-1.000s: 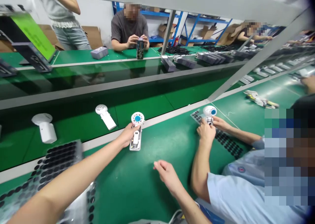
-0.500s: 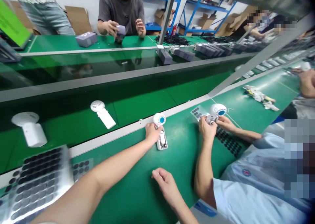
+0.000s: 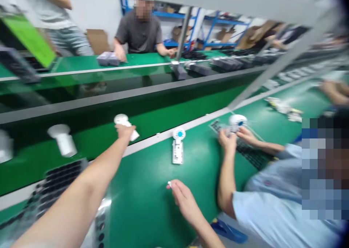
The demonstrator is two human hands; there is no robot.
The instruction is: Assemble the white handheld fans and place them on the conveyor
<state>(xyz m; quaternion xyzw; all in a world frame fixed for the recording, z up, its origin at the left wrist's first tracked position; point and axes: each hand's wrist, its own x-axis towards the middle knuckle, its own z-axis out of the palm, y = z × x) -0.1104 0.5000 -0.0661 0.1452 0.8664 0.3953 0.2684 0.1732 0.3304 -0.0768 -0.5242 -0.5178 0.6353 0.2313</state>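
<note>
My left hand (image 3: 125, 131) reaches onto the sunken green belt, its fingers round the neck of a white handheld fan (image 3: 134, 135). Part of that fan is hidden behind the fingers. My right hand (image 3: 187, 199) hovers above the near worktop and pinches a small white piece (image 3: 169, 184), too small to name. Between the hands, a little farther off, lies another handheld fan (image 3: 178, 153), with a blue disc on its round head and the inside of its handle exposed. Neither hand touches it.
More white fans (image 3: 65, 142) lie left on the belt (image 3: 92, 139). Sheets of black round stickers (image 3: 64, 177) lie beneath my left forearm. On the right, a co-worker's hands (image 3: 230, 139) hold a fan. A slanted grey post (image 3: 253, 80) rises from the worktop edge.
My left hand has left the opened fan on the worktop and moved left onto a fan on the belt. That fan and others have shifted right. A white piece now shows in my right fingertips.
</note>
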